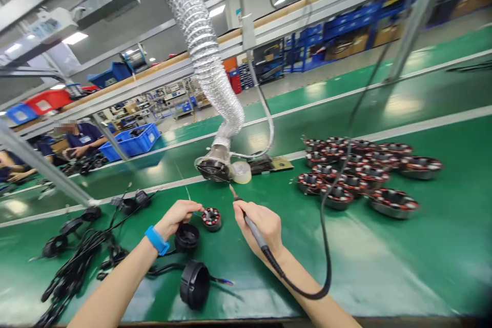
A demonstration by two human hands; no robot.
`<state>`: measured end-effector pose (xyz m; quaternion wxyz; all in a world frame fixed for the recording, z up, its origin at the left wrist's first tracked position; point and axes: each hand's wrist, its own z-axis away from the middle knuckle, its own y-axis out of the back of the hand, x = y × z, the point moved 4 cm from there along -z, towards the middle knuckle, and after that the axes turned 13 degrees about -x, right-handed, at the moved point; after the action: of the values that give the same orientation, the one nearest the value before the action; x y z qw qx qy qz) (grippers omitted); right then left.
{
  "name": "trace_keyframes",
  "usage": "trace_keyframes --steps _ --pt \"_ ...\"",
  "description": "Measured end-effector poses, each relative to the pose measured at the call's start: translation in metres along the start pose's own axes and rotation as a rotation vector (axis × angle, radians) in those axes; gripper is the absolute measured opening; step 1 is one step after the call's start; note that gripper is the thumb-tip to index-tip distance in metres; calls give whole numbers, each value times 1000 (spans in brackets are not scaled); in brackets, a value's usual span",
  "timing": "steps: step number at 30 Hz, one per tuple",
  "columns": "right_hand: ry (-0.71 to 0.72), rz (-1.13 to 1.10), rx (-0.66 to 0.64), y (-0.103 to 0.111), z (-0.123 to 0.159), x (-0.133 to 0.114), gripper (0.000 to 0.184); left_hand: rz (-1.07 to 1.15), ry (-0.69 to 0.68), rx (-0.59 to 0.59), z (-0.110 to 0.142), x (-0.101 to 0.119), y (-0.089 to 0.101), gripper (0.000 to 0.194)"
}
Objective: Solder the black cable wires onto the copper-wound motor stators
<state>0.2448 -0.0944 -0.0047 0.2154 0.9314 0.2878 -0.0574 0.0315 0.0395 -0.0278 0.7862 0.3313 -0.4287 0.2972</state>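
Observation:
My right hand (260, 225) is closed around a soldering iron (251, 225) like a pen, tip up and to the left, its black cord (325, 246) looping off to the right. My left hand (177, 217), with a blue wristband (157, 240), pinches a thin wire at a small round motor stator with red and white windings (211, 218) lying on the green table (384, 266). A black round housing (186, 237) sits just under my left hand. Another black housing (195, 284) with a lead lies nearer to me.
A silver flexible duct (200, 46) ends in a fan (212, 169) behind the stator, beside a tape roll (241, 172). Several stators (357, 171) are piled at right. Black cabled parts (73, 261) lie at left. A person in blue (82, 138) works far left near a blue bin (132, 141).

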Motion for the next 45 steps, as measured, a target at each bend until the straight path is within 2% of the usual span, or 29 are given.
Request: trace_keyframes --steps 3,6,8,10,12,16,19,21,24,27,30,33,37,40,45 --pt "38 312 -83 38 3 21 15 -30 -22 9 -11 2 13 50" --pt "-58 572 -160 71 9 54 23 -51 -52 79 -26 7 37 49" --pt "-134 672 -247 83 15 78 28 -69 -65 175 -35 11 57 47" --pt "-208 704 -372 86 23 103 32 -87 -74 277 -42 14 75 44" --pt "-275 711 -443 85 35 125 34 -91 -81 362 -46 16 89 40" --pt "-318 736 -447 77 59 156 37 -87 -130 517 -35 17 107 35" --pt "-278 693 -393 72 70 163 43 -70 -193 582 -11 15 107 41" --pt "-286 658 -352 70 74 159 42 -8 -226 503 8 12 95 48" --pt "-342 566 -330 63 77 142 37 78 -244 228 34 5 58 57" --pt "-364 385 -341 44 76 115 32 -90 -194 -13 50 -3 17 62" --pt "-330 139 -386 13 72 83 29 -310 -133 -121 45 -14 -13 63" --pt "-251 -105 -475 -24 66 52 30 -365 -121 -123 29 -21 -25 57" --pt "-60 -313 -615 -59 58 19 36 -343 -233 -31 10 -22 -26 42" --pt "-51 -331 -633 -66 54 7 36 -284 -300 -1 1 -24 -24 37" --pt "-208 -254 -586 -65 52 9 41 -242 -323 75 -9 -33 -22 30"
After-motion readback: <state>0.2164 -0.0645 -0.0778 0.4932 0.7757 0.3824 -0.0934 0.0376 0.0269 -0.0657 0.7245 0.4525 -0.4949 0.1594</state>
